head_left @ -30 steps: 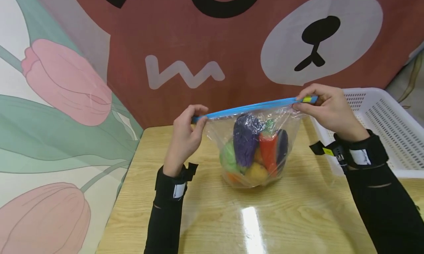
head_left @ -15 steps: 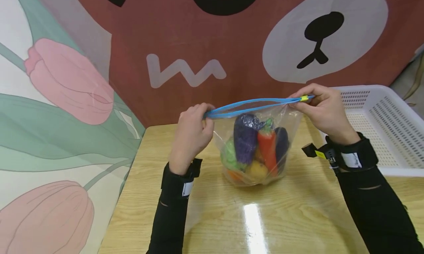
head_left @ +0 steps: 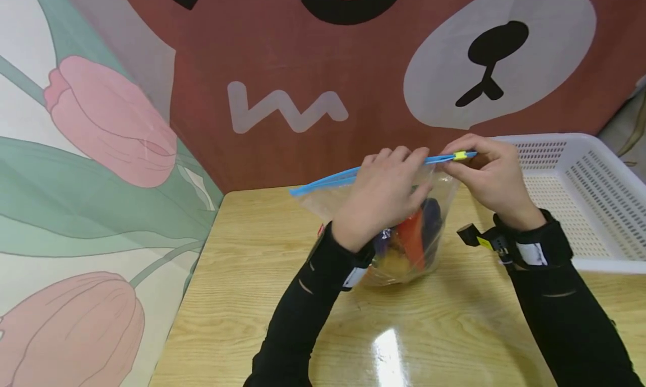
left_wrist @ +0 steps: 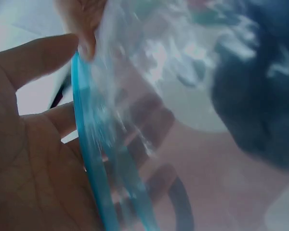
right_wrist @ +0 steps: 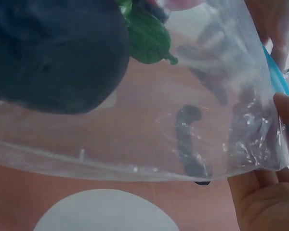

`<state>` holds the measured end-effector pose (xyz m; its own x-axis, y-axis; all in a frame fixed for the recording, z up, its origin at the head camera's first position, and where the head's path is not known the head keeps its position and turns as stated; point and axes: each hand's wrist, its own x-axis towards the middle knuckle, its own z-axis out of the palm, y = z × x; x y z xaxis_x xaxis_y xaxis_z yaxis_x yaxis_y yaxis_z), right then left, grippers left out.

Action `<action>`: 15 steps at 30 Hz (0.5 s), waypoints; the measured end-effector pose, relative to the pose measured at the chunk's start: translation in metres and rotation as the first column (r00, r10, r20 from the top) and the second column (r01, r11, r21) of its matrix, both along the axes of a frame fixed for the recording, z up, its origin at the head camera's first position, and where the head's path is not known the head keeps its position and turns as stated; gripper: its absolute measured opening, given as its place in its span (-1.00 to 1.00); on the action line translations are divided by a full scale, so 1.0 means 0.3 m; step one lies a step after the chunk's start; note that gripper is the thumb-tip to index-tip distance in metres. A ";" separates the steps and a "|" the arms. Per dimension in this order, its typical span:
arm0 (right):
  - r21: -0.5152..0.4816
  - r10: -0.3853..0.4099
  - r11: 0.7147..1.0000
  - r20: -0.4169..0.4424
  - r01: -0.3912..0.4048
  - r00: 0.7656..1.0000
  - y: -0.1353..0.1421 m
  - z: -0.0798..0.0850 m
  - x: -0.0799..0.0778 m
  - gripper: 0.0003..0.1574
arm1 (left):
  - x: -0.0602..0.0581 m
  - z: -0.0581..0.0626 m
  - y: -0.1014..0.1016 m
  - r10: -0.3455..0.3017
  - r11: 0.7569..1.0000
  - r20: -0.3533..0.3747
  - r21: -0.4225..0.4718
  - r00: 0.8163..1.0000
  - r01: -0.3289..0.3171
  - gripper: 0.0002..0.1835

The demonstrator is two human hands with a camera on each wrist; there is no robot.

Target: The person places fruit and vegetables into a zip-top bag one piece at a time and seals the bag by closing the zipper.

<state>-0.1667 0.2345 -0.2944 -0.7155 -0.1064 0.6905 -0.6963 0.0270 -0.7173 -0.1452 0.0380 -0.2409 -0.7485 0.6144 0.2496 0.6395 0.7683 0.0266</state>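
Observation:
A clear zip bag (head_left: 448,199) with a blue zip strip (head_left: 313,189) stands on the table, filled with toy vegetables. A red pepper (head_left: 411,238), a dark eggplant (head_left: 431,221) and a yellow round piece (head_left: 393,266) show through it. My right hand (head_left: 497,176) pinches the strip's right end beside the yellow slider (head_left: 460,156). Across the bag's middle reaches my left hand (head_left: 381,193), covering part of the contents. The left wrist view has its thumb (left_wrist: 38,58) on the near side of the strip, with spread fingers seen through the plastic behind.
A white perforated basket (head_left: 580,207) stands on the right of the wooden table (head_left: 242,252). Behind the table hangs a printed cloth (head_left: 282,50) with a bear design. A tulip-patterned covering (head_left: 101,219) is at the left.
My left hand has released the strip's left end and moved right, close to my right hand. The bag mouth parted slightly, and its left end now hangs free. My right hand keeps its pinch.

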 end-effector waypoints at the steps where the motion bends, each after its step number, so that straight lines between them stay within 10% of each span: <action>1: -0.007 -0.006 1.000 0.001 0.006 1.000 0.001 -0.002 0.001 -0.78 | 0.002 0.004 0.021 -0.004 1.000 -0.014 -0.011 1.000 0.004 -0.45; 7: -0.013 -0.108 0.994 0.038 0.108 0.993 0.019 -0.004 0.006 -0.69 | 0.007 0.027 0.109 -0.060 0.997 -0.106 0.036 0.993 0.064 -0.56; 15: -0.186 0.072 0.981 0.065 -0.058 0.995 0.057 -0.014 0.029 -0.75 | -0.003 0.023 0.132 -0.049 0.995 -0.179 0.073 0.983 0.063 -0.75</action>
<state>-0.1581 0.2517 -0.2987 -0.7594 -0.0301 0.6499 -0.6389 -0.1538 -0.7537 -0.1461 0.0777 -0.2341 -0.6532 0.6275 0.4238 0.6816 0.7311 -0.0319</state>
